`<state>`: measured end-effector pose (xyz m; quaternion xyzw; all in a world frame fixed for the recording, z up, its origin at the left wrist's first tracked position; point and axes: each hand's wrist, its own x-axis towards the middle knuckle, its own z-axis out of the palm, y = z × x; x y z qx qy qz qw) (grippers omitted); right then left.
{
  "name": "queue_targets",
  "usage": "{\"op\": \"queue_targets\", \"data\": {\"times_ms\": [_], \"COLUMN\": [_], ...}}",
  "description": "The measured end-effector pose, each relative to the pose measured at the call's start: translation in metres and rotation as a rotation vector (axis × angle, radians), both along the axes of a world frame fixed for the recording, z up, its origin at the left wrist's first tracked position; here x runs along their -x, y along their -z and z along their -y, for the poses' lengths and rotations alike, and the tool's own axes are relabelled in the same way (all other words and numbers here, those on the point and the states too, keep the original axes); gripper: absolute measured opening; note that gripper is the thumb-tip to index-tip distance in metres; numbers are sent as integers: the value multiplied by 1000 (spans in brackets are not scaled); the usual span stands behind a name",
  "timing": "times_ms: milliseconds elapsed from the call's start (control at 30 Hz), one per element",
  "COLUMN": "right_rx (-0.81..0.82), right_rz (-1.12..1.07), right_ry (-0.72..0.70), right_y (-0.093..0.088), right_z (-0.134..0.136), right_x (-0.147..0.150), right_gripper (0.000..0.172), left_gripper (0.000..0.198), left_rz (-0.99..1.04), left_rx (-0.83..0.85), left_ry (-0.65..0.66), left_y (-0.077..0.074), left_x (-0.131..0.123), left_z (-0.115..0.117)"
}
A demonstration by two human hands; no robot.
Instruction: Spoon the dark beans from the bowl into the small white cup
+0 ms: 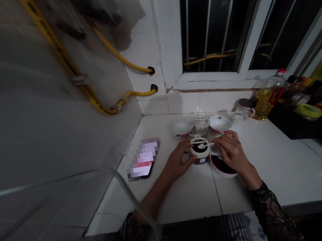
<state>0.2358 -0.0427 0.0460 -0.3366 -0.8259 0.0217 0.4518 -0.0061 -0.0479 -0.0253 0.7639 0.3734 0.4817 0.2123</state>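
A small jar (201, 155) with a pale rim and dark contents stands on the white tiled counter. My left hand (182, 159) grips its left side between thumb and fingers. A white spoon (202, 146) is pinched in my right hand (230, 150), its bowl over the jar's mouth. Partly beneath my right hand, a white bowl (228, 175) with a pinkish rim holds dark reddish-brown stuff. Behind the jar are a white bowl (219, 122), a clear glass container (200, 124) and another pale bowl (180, 126).
A lit phone (145, 158) lies left of my left arm. At the back right are a pink-handled cup (245, 106), an oil bottle (264, 103) and a black box (291, 123) among other bottles. Yellow pipes (92, 99) run along the left wall.
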Motion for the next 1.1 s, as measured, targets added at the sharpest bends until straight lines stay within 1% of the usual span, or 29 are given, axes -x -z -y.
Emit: {"op": "queue_targets", "data": {"times_ms": [33, 100, 167, 233, 300, 367, 433, 500, 600, 833, 1000, 1100], "right_rx": [-35, -59, -35, 24, 78, 123, 172, 241, 360, 533, 684, 719], "right_rz": [31, 1, -52, -11, 94, 185, 221, 207, 137, -97, -326, -412], "right_ry": [10, 95, 199, 243, 257, 275, 271, 225, 170, 292, 264, 256], "right_y": [-1, -1, 1, 5, 10, 15, 17, 18, 18, 14, 11, 13], "right_z": [1, 0, -4, -9, -14, -16, -15, -13, -10, -12, -13, -15], "right_x": [-2, -11, -27, -44, -56, -60, -56, -48, -39, -48, -49, -48], "right_gripper": [24, 24, 23, 22, 21, 20, 22, 24, 25, 27, 28, 30], "left_gripper": [31, 31, 31, 31, 31, 32, 32, 32, 32, 31, 31, 30], "left_rz": [-1, -2, -1, -1, 4, 13, 19, 21, 17, 5, 5, 7], "left_rx": [-2, -6, -11, -10, -11, -13, -14, -10, -8, 1, -11, -13], "left_ry": [-1, 1, 0, -4, -7, -5, -2, -4, -13, -12, -9, -12], "left_y": [0, 0, 0, 1, 1, 2, 2, 2, 2, 2, 0, 0], "left_x": [0, 0, 0, 0, 0, 0, 0, 0, 0, 0, 0, 0], "left_z": [0, 0, 1, 1, 0, 0, 0, 0, 0, 0, 0, 0]}}
